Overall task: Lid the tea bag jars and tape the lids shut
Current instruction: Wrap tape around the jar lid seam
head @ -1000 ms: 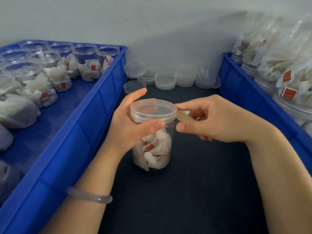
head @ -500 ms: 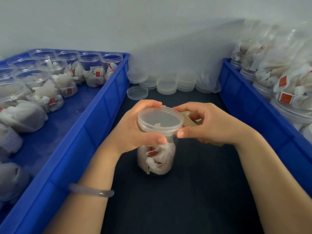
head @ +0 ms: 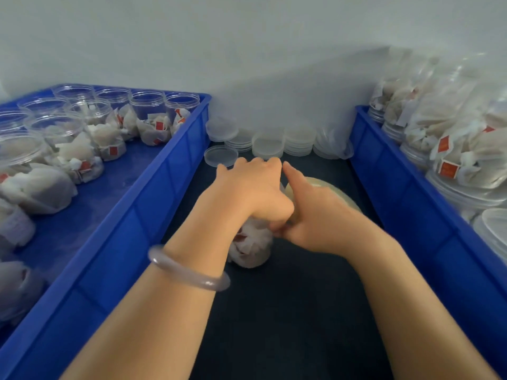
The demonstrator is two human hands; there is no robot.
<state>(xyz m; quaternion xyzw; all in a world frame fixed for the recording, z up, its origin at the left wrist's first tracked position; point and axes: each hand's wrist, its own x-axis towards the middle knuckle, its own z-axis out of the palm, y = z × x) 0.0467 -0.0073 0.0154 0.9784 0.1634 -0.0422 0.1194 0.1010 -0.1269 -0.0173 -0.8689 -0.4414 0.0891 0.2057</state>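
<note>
Jar (head: 251, 249) upright, left hand (head: 251, 187) atop, tape roll (head: 333, 192) alongside

We look down on a dark, matte bench (head: 288, 311). Behind the bench rises a plain pale wall (head: 247, 37), evenly lit, with a soft grey shadow low down. A left blue crate (head: 137, 215) and a right blue crate (head: 411, 201) flank the bench's bare middle.

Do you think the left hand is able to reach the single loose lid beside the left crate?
Probably yes: the loose lid lies just beyond the left hand, nothing between them, but that hand grips the jar.
</note>
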